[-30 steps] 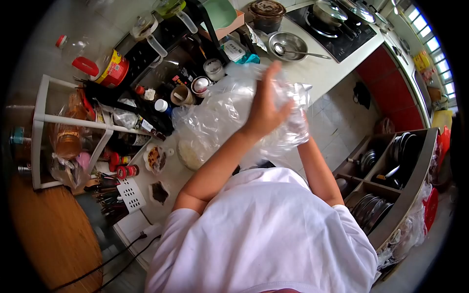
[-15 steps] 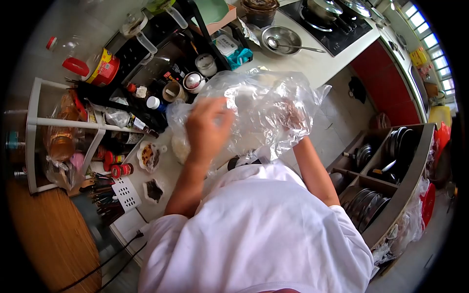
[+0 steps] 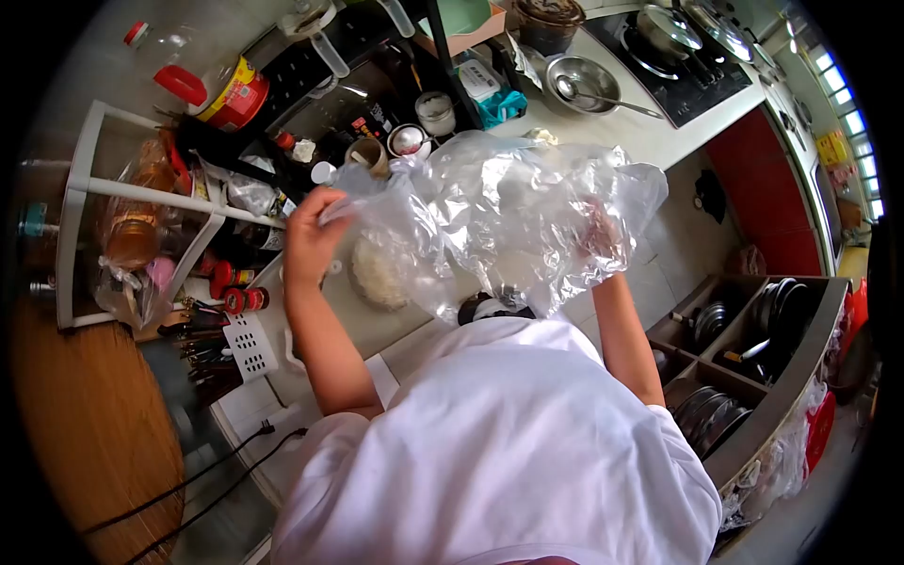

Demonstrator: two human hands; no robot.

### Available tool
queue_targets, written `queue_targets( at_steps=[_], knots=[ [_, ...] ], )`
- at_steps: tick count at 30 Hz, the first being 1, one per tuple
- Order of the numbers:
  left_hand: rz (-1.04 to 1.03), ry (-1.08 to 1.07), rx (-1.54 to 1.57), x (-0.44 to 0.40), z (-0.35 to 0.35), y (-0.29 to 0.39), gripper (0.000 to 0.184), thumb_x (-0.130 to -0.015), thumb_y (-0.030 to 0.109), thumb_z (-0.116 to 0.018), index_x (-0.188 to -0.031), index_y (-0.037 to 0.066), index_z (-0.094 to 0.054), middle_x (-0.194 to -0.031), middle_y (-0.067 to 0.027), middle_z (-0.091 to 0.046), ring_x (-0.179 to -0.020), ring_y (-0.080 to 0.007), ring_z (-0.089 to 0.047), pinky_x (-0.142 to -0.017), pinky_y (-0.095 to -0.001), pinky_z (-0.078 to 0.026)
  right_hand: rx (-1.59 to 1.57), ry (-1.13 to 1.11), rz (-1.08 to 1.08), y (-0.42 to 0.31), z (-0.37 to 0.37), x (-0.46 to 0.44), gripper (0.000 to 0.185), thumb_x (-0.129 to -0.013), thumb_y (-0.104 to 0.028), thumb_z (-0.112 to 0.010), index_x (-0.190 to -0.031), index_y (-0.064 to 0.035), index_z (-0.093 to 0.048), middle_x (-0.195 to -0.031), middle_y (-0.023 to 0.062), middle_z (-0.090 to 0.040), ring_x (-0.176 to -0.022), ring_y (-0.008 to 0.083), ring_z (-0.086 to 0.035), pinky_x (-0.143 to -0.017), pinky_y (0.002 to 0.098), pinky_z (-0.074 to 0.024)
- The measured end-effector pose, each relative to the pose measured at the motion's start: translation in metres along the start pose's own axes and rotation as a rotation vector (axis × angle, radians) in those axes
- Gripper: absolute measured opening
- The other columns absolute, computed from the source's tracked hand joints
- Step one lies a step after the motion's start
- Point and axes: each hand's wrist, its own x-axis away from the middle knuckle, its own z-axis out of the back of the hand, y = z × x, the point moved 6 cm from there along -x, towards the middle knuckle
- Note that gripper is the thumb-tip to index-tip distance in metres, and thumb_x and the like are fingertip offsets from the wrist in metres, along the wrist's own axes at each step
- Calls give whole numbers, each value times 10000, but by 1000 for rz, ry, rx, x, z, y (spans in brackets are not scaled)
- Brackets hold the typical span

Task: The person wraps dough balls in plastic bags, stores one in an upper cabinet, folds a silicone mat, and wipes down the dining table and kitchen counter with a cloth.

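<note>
A large, crinkled clear plastic bag (image 3: 508,217) is spread out in front of my body, above the counter. My left hand (image 3: 315,235) pinches its left edge between thumb and fingers and stretches it outward. Behind or inside the bag's right part is my right hand (image 3: 603,231); its fingers show only dimly through the plastic, so their grip is unclear. Below the bag's left side, a round mass of something whitish (image 3: 379,273) rests on the counter, partly covered by the film.
A metal bowl with a spoon (image 3: 582,85) stands at the back, beside the stove (image 3: 650,71). Jars and bottles crowd the rack behind my left hand. A white shelf (image 3: 141,193) is at left. A divided cabinet with pans (image 3: 753,330) stands at right.
My left hand has moved left and taken hold of the bag's edge. The bag is now stretched wider, and more of the whitish mass shows beneath. The view has shifted slightly.
</note>
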Motion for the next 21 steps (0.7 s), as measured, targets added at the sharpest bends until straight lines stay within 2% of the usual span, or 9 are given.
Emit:
queue_targets(
  at_steps=[1,5,7,8,9,12,15,19,21],
  knots=[
    [-175,-61,-65,-1,7,21,124,-749,-32,-633,-864,4,-605,-886,-60,-587,-808,-122,-561,-721,-251,-446,1,3,-1,-2,0,0,395,-890,-264,-563,-1210,-40,-504,-1124,112,-582,-1003,224,-587,-871,340,-510],
    [-272,-46,187,3,18,50,79,-739,18,-636,-807,16,-596,-856,-87,-565,-778,-162,-556,-711,-276,-448,-13,5,1,-2,0,0,397,-890,-264,-562,-1212,-39,-502,-1125,112,-580,-1001,225,-587,-867,341,-512],
    [-471,-123,393,8,17,60,91,-733,91,-642,-745,25,-581,-837,-116,-565,-754,-195,-566,-705,-297,-452,-20,4,5,-3,-2,1,398,-890,-263,-561,-1212,-39,-502,-1125,112,-580,-1000,225,-587,-866,341,-512],
    [-474,-59,432,11,18,58,136,-720,130,-652,-695,24,-571,-892,-167,-611,-768,-201,-585,-693,-298,-458,-21,3,7,-3,-3,1,398,-890,-263,-560,-1213,-38,-502,-1126,112,-579,-999,225,-587,-865,341,-513],
    [-476,-65,434,8,15,59,136,-720,130,-652,-695,24,-571,-892,-167,-611,-768,-201,-585,-693,-298,-458,-28,-2,9,-4,-6,2,398,-890,-263,-560,-1213,-38,-501,-1126,112,-579,-999,225,-587,-864,342,-513],
    [-606,8,129,5,-3,79,102,-696,111,-663,-676,25,-611,-926,-208,-652,-871,-252,-627,-742,-329,-492,-42,-25,18,-4,-15,5,400,-889,-263,-559,-1214,-38,-500,-1127,111,-578,-997,225,-587,-861,342,-514],
    [-651,-39,-20,3,-47,95,56,-679,82,-638,-693,28,-631,-917,-170,-664,-924,-284,-637,-778,-355,-506,-56,-73,29,-7,-34,8,401,-889,-263,-557,-1215,-37,-499,-1127,111,-577,-996,226,-587,-859,343,-515],
    [-760,-386,-174,11,-147,92,53,-703,32,-575,-681,40,-623,-915,-77,-673,-970,-314,-629,-797,-379,-522,-78,-128,37,-9,-48,10,402,-889,-263,-556,-1216,-36,-498,-1128,111,-575,-994,226,-587,-855,343,-516],
    [-750,-561,-425,19,-180,81,58,-726,36,-576,-714,54,-629,-930,-66,-664,-999,-318,-613,-816,-399,-516,-91,-138,37,-9,-50,14,403,-889,-263,-555,-1217,-36,-498,-1129,111,-574,-993,226,-587,-854,344,-517]
  ],
)
